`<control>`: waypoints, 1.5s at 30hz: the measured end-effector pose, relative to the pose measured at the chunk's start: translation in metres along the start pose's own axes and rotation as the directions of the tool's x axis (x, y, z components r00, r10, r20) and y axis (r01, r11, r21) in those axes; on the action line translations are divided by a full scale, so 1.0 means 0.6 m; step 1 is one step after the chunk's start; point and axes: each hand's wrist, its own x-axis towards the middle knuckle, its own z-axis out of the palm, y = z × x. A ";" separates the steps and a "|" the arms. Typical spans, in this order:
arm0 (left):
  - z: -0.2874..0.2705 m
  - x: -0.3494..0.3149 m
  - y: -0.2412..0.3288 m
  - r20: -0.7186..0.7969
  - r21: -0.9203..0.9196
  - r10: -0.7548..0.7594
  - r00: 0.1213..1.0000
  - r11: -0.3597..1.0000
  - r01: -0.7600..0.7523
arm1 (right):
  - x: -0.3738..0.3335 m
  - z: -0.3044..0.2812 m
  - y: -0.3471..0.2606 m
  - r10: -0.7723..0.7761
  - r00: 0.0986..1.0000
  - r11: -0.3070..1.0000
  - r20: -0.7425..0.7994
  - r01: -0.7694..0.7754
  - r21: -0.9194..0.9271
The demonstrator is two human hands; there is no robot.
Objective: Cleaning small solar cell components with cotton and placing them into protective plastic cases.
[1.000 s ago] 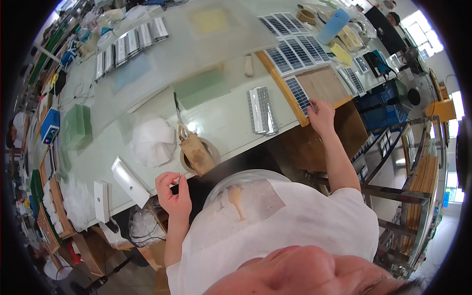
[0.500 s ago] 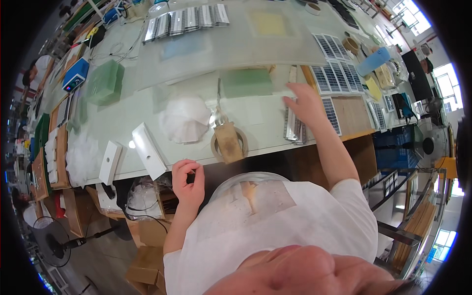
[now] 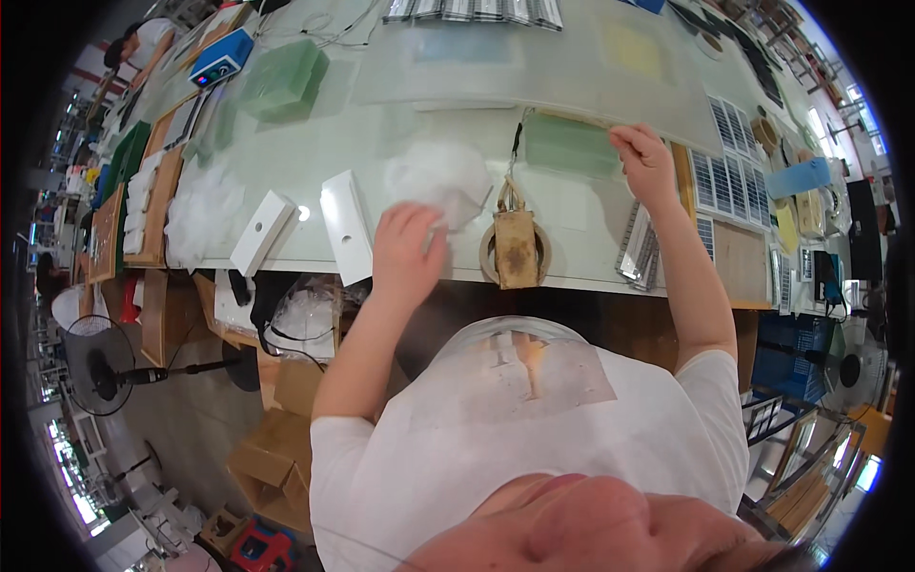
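Observation:
My left hand (image 3: 408, 253) reaches over the front of the table, fingers slightly curved and apart, at the lower left edge of a pile of thin white sheets (image 3: 434, 176); whether it touches them I cannot tell. At the right end of a flat green translucent stack (image 3: 570, 148), my right hand (image 3: 644, 162) is closed with its fingertips pinched together. What it holds, if anything, is too small to make out. Between the hands, a brown wooden block (image 3: 516, 250) with a wire and cord lies on a tape roll (image 3: 487, 255). Thin silvery strips (image 3: 638, 250) lie below my right hand.
Two white bars, one nearer (image 3: 345, 227) and one farther left (image 3: 262, 234), lie by the front edge. Small dark panels (image 3: 732, 181) sit at right. A frosted sheet (image 3: 572, 81) spans the back. Further left are a green block (image 3: 286, 81) and a blue box (image 3: 221, 57).
My left hand has risen from beside the table edge to the white sheets, its fingers opening. My right hand has closed from spread fingers into a pinch. The whole view has shifted.

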 end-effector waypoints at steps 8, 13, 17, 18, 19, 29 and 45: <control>0.005 0.086 -0.034 0.298 0.140 -0.023 0.954 0.990 -0.019 | -0.116 0.032 -0.086 0.497 0.798 0.655 0.340 -0.602 0.457; 0.010 0.090 -0.066 0.283 0.077 0.040 0.958 0.995 -0.064 | -0.230 0.061 -0.135 0.583 0.631 0.359 0.512 -0.765 0.534; -0.003 0.090 -0.069 0.298 0.029 0.003 0.954 1.000 -0.012 | -0.250 0.077 -0.167 0.610 0.631 0.523 0.479 -0.775 0.354; -0.007 0.090 -0.064 0.234 -0.014 -0.063 0.970 0.998 0.068 | -0.252 0.080 -0.168 0.588 0.609 0.549 0.532 -0.784 0.291; -0.013 0.090 -0.057 0.171 -0.062 -0.134 0.976 0.987 0.146 | -0.254 0.083 -0.169 0.566 0.583 0.574 0.582 -0.786 0.228; -0.002 0.032 0.068 0.774 -0.537 -0.411 0.481 -0.023 0.844 | -0.212 0.074 -0.201 0.361 0.779 0.478 0.512 -0.626 0.616; 0.084 0.029 0.052 0.341 -0.486 -0.312 0.887 0.749 0.450 | -0.217 0.080 -0.194 0.597 0.629 0.463 0.498 -0.777 0.427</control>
